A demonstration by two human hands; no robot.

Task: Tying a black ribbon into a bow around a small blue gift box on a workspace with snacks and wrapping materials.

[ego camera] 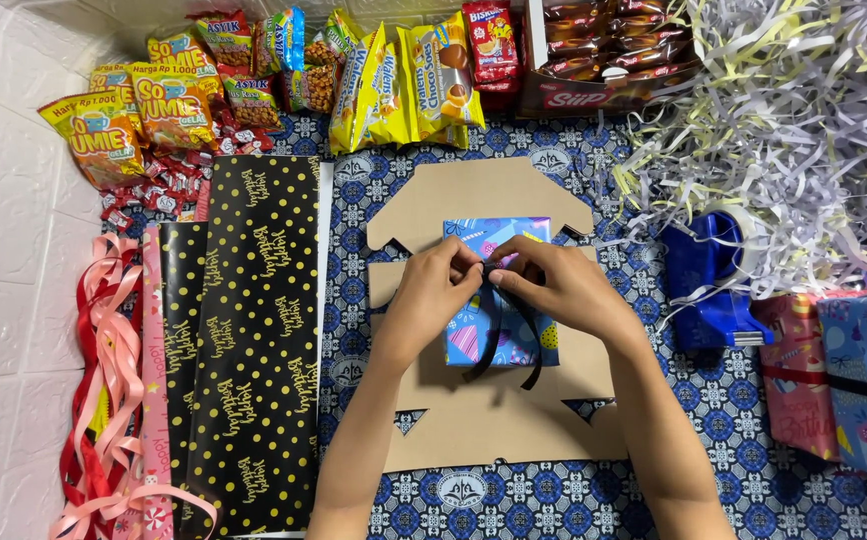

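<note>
A: Position of the wrapped box (499, 330)?

B: Centre of the flat brown cardboard cut-out (494, 420), which lies on the blue patterned cloth (744, 420). Blue party-print paper, a dark ribbon (489, 340) crossing it, two tails trailing toward the near edge.

A: Hands?

B: Left hand (432, 295) and right hand (564, 285) meet over the box top — each grip pinched closed on the ribbon at the knot point, fingertips nearly touching.

A: Surroundings?

B: Black dotted wrapping sheets (254, 340) just left of the cardboard; pink and red ribbons (109, 400) further left. Snack packets (254, 80) along the far edge. Blue tape dispenser (709, 285) to the right, shredded paper (804, 130) beyond it — wrapped gifts (854, 380) at right edge.
</note>
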